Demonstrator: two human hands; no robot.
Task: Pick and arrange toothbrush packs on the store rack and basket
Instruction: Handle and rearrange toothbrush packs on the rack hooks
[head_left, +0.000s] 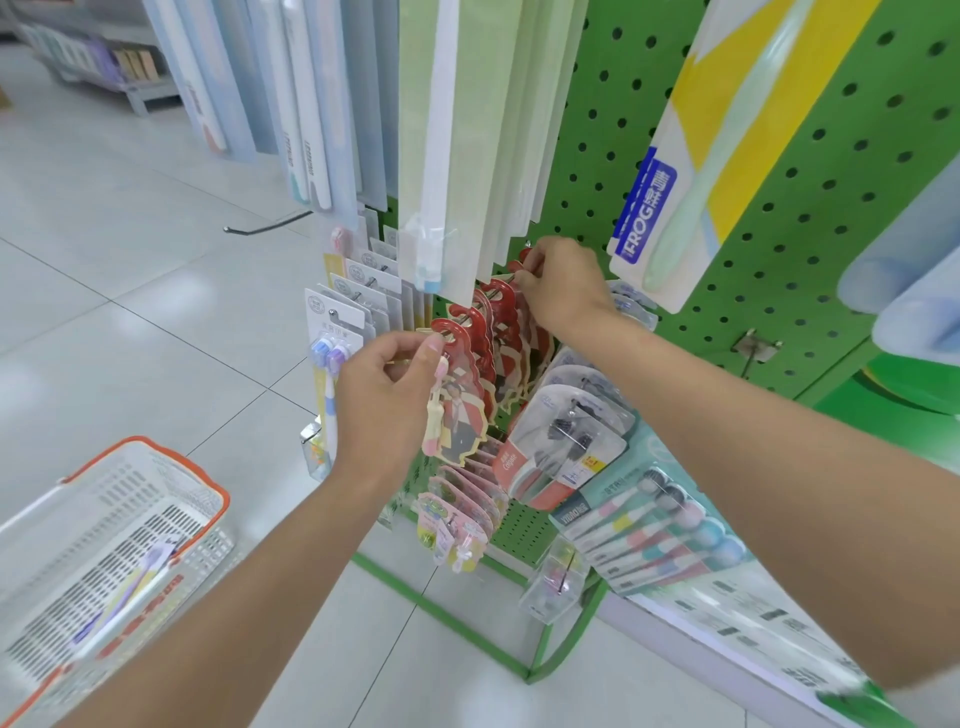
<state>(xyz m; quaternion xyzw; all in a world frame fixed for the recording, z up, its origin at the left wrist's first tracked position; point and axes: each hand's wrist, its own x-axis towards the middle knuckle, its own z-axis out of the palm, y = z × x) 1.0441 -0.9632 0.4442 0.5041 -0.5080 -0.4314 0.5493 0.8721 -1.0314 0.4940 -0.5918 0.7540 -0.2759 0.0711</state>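
Two bare forearms reach up from the lower edge toward a green perforated metal store rack, where a person sorts hanging stock. Thumb and fingers of the left hand pinch the red hanger top of the front red-and-cream card toothbrush pack, which hangs long axis down at the outer end of a thin wire peg. The right hand sits further in, fingers curled at the rear of the same row of red packs, close to the board; whether they hold a card or the wire itself cannot be told. That peg runs out from the board toward the left hand, so the held pack's way off appears to lie along that line, outward and leftward, with the left hand plainly the nearer. Room is tight: long pale-green card packs hang just above, grey-white card packs crowd the left side, pink card packs lie just below and clear blister packs just to the right. Well apart, down and left, a white plastic basket with an orange rim stands on the pale tiled floor, one lilac-brush pack inside, open floor between it and the rack
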